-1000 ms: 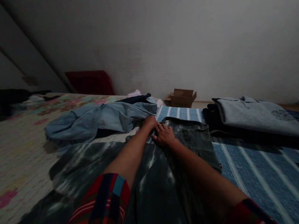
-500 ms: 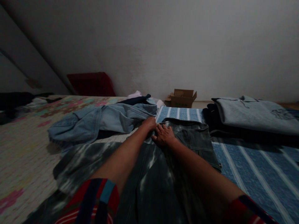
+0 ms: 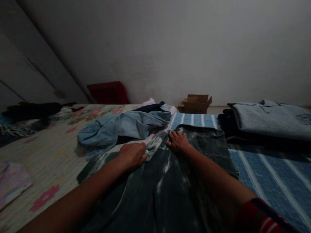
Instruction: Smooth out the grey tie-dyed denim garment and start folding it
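Since our left hand [image 3: 132, 155] has slid back toward eight o'clock, closed on a flap of the dark jeans [image 3: 170, 181], we press our right hand [image 3: 178, 142] flat and open at their waistband, the light jeans [image 3: 121, 129] at eleven o'clock.

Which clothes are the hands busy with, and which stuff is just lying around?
Busy with:
- dark washed jeans, spread flat
- left hand, gripping a fold of them
- right hand, pressed flat near the waistband

Just lying about:
- light blue jeans, crumpled
- grey sweatshirt, folded
- cardboard box
- striped blue mat
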A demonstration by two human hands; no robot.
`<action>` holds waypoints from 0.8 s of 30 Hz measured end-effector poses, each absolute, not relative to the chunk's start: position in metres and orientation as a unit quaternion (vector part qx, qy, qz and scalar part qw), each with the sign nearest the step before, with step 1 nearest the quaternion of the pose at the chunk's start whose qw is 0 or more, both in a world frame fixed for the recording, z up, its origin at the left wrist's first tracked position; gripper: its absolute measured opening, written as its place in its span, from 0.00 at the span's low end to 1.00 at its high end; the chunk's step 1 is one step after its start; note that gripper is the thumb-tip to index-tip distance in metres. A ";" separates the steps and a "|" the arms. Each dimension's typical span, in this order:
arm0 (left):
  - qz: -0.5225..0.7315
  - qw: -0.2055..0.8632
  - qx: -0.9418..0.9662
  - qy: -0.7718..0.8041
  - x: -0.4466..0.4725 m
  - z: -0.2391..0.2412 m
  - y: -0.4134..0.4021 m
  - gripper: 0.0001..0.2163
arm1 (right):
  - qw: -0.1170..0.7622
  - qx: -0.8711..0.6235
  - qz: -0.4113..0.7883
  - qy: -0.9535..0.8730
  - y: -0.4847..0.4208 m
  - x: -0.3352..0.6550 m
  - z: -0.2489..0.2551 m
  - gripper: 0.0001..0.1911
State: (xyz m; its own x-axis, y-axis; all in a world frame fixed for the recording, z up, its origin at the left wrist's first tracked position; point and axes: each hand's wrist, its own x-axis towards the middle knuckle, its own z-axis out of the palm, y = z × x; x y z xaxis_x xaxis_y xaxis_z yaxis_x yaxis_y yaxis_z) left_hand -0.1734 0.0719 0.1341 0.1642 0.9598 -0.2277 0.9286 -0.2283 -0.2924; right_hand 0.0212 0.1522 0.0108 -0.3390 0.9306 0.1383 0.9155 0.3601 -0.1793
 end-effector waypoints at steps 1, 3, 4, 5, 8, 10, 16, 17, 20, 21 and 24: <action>0.184 0.054 -0.755 -0.627 -0.175 0.136 0.066 0.12 | 0.107 -0.565 0.034 -0.818 0.152 0.021 0.011 0.31; 0.185 0.056 -0.760 -0.620 -0.173 0.142 0.058 0.10 | 0.103 -0.564 0.032 -0.819 0.152 0.021 0.011 0.31; 0.182 0.050 -0.771 -0.609 -0.169 0.145 0.055 0.10 | 0.100 -0.564 0.032 -0.819 0.153 0.020 0.011 0.30; 0.177 0.042 -0.783 -0.594 -0.163 0.148 0.051 0.10 | 0.098 -0.563 0.031 -0.820 0.153 0.020 0.011 0.30; 0.153 0.007 -0.820 -0.551 -0.140 0.151 0.039 0.09 | 0.090 -0.559 0.030 -0.823 0.154 0.021 0.010 0.28; 0.146 -0.017 -0.840 -0.523 -0.122 0.147 0.030 0.08 | 0.082 -0.556 0.031 -0.827 0.155 0.023 0.010 0.27; 0.137 -0.036 -0.878 -0.457 -0.083 0.129 0.016 0.10 | 0.057 -0.537 0.052 -0.840 0.163 0.033 0.008 0.27; 0.137 -0.036 -0.881 -0.451 -0.079 0.126 0.015 0.10 | 0.055 -0.534 0.058 -0.842 0.164 0.035 0.007 0.27; 0.143 -0.043 -0.893 -0.423 -0.071 0.119 0.011 0.10 | 0.057 -0.528 0.081 -0.844 0.171 0.039 0.007 0.28; 0.150 -0.047 -0.897 -0.412 -0.069 0.117 0.009 0.10 | 0.061 -0.527 0.091 -0.843 0.173 0.040 0.007 0.27; 0.164 -0.058 -0.904 -0.391 -0.067 0.110 0.003 0.10 | 0.086 -0.528 0.120 -0.836 0.179 0.042 0.008 0.25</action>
State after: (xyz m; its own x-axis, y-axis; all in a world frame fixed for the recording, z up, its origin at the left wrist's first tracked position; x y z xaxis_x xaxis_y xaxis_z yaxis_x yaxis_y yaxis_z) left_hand -0.0667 0.0031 0.1104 0.6401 0.6882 -0.3416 0.7263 -0.6870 -0.0231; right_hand 0.0421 0.1788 0.0084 -0.4275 0.9039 0.0167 0.8627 0.4133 -0.2913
